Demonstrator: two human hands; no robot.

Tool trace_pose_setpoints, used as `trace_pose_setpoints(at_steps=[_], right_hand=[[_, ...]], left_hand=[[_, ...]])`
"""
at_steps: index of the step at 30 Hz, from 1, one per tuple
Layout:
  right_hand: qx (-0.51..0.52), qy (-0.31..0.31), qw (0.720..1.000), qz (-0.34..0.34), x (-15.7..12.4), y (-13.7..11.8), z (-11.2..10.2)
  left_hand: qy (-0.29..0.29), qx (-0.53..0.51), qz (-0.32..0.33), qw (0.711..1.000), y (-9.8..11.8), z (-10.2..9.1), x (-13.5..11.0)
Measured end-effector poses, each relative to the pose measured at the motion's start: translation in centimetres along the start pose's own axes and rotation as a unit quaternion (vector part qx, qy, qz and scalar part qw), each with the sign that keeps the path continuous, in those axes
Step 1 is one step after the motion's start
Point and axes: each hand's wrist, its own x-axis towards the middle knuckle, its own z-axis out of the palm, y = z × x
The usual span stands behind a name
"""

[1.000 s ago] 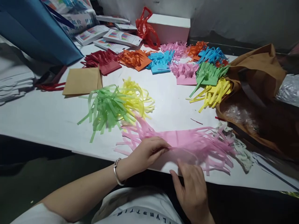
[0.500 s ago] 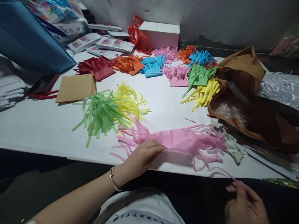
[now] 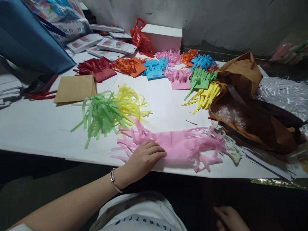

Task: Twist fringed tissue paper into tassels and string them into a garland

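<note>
A pink tissue paper sheet (image 3: pixel 179 141) with fringed strips at both ends lies flat along the table's near edge. My left hand (image 3: pixel 146 157) rests palm down on its left part, fingers laid over the paper, thumb hidden. My right hand (image 3: pixel 229 219) is below the table edge at the bottom of the view, partly cut off and blurred; its fingers look apart, and nothing shows in them. Just beyond my left hand lie a green fringed tissue bunch (image 3: pixel 101 112) and a yellow fringed tissue bunch (image 3: pixel 131 101), touching each other.
Folded brown paper (image 3: pixel 74 89) lies at the left. Farther back are several fringed bundles, including a dark red bundle (image 3: pixel 98 69) and a blue bundle (image 3: pixel 155 69). A brown bag (image 3: pixel 240 80) stands open at the right. Flat boxes (image 3: pixel 116 45) and a white box (image 3: pixel 166 37) sit by the wall.
My right hand has moved down and left, and the thin pink strip it held is out of sight. The pink sheet's near edge now lies flatter under my left hand.
</note>
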Motion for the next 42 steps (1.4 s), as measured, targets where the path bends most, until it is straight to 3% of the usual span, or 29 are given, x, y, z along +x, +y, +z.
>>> trace_pose_setpoints(at_steps=[1,2,3,5,6,9,13,16,19,24,28,31,34,36,39,42], right_hand=[[0.002,-0.156,0.987,-0.048,-0.1,-2.0,0.3],[0.007,-0.216,0.967,-0.135,-0.2,-4.4,0.6],[0.018,-0.193,0.946,-0.26,0.0,-7.1,0.9],[-0.033,0.026,0.901,-0.431,1.1,-12.2,2.1],[-0.092,0.092,0.867,-0.481,2.0,-14.4,2.8],[-0.227,0.119,0.805,-0.534,5.2,-18.2,5.6],[-0.221,0.099,0.789,-0.565,7.3,-18.4,7.9],[-0.143,0.087,0.824,-0.542,7.0,-17.9,8.1],[-0.094,0.095,0.875,-0.465,6.9,-18.0,7.8],[-0.167,0.112,0.906,-0.373,8.4,-18.6,7.9],[-0.277,0.156,0.891,-0.323,9.6,-19.8,7.9],[-0.311,0.215,0.848,-0.372,9.4,-20.7,7.6],[-0.275,0.14,0.817,-0.487,8.9,-21.0,7.8],[-0.274,0.08,0.807,-0.517,8.8,-20.7,8.1],[-0.284,0.083,0.801,-0.52,9.1,-20.1,8.7],[-0.255,0.118,0.814,-0.509,9.2,-19.9,8.8]], left_hand=[[-0.003,0.005,0.003,1.0,0.0,0.0,0.0],[-0.007,0.009,0.008,1.0,0.0,0.0,-0.1],[-0.01,0.013,0.012,1.0,0.0,0.0,-0.1],[-0.022,0.02,0.017,0.999,-0.1,-0.1,-0.2],[-0.03,0.022,0.019,0.999,-0.1,-0.2,-0.3],[-0.054,0.022,0.025,0.998,-0.1,-0.9,-0.6],[-0.082,0.016,0.005,0.996,0.4,-2.1,-1.1],[-0.098,0.016,-0.031,0.995,0.9,-2.3,-1.4],[-0.107,-0.001,-0.086,0.991,1.0,-2.1,-1.0],[-0.181,0.026,-0.199,0.963,-0.2,-2.3,1.6],[-0.231,0.091,-0.231,0.941,-1.5,-2.1,3.6],[-0.246,0.109,-0.228,0.936,-2.0,-1.7,4.4],[-0.252,0.119,-0.221,0.935,-2.2,-1.6,4.6],[-0.253,0.124,-0.226,0.933,-2.2,-1.7,4.6],[-0.192,0.133,-0.203,0.951,-1.9,-2.0,4.3],[-0.098,0.131,-0.081,0.983,-1.4,-2.3,3.6]])
